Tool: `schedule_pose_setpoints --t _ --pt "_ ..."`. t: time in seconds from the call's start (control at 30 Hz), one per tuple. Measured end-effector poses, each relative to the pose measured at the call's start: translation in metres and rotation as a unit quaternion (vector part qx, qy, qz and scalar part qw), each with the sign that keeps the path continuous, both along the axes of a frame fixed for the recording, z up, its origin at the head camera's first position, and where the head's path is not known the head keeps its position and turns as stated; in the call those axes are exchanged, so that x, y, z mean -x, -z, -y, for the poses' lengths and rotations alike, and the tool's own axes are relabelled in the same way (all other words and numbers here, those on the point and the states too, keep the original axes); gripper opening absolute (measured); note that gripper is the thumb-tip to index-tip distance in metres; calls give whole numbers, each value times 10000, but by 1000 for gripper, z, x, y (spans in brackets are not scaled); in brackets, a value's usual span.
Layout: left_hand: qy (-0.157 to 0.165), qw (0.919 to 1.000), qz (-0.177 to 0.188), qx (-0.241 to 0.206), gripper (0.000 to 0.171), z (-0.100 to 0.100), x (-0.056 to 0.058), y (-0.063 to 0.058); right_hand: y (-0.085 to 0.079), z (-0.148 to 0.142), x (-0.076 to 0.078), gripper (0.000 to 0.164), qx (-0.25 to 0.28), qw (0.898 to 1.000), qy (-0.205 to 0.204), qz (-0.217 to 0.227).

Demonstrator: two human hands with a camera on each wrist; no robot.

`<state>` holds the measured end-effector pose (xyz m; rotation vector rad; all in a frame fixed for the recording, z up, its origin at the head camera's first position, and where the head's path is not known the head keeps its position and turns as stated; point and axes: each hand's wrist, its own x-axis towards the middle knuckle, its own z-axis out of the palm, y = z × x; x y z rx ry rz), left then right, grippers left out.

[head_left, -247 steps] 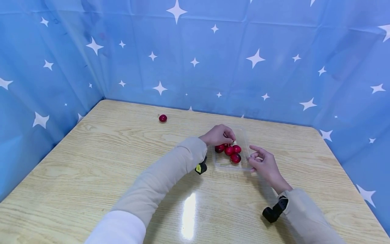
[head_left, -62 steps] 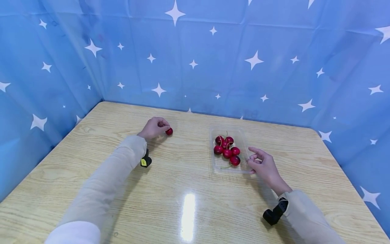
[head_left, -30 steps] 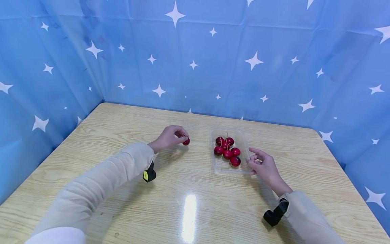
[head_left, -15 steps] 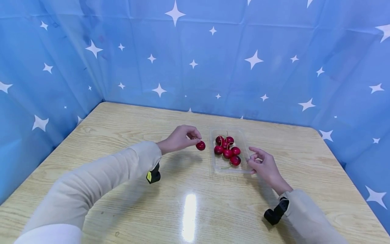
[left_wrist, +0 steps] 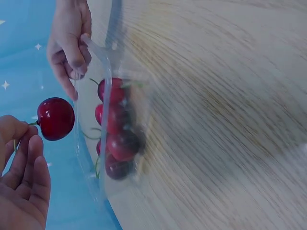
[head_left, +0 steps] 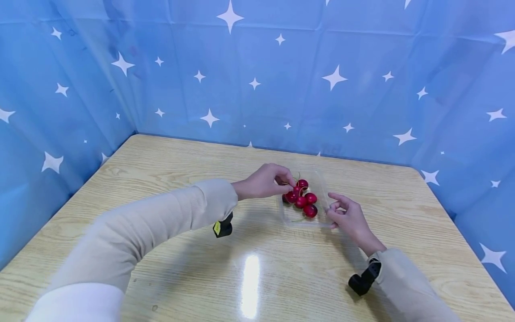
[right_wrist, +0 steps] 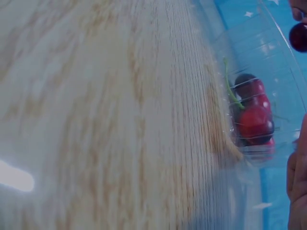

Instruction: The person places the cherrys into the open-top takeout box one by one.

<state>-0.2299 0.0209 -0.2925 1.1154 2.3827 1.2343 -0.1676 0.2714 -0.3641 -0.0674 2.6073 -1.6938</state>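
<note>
My left hand (head_left: 264, 181) pinches a dark red cherry (left_wrist: 55, 119) by its green stem, thumb against fingertips. The fruit hangs from the fingers, just above the rim of a clear plastic container (head_left: 303, 225). Inside the container several red cherries (head_left: 310, 210) lie in a cluster, some with stems curving upward; the left fingers overlap part of them in the head view. At the container's right side, my right hand (head_left: 349, 218) holds the rim between thumb and fingers. Only a bit of that hand (right_wrist: 298, 182) shows in the right wrist view.
The container stands on a light wood-grain table (head_left: 193, 277) with a bright light reflection near its front. A blue curtain (head_left: 297, 89) with white stars hangs along the back and sides. Black wrist cameras (head_left: 364, 278) sit below both wrists.
The left hand has picked up the lone cherry from the table's left and carried it rightward, up and over the container. The right hand has stayed at the container's edge.
</note>
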Motion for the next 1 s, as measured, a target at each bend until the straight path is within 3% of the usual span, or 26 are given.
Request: schedule_pose_setpoints --t 0.33,0.63,1.0 --pt "249 9997 16 79 6 -26 4 2 0 1 0 50 -16 10000 24 1" --pt "483 9986 -4 229 8 -41 23 3 -1 2 0 49 5 10000 75 2" --pt "103 9993 160 336 15 -57 44 -3 -3 2 -1 49 -7 10000 34 3"
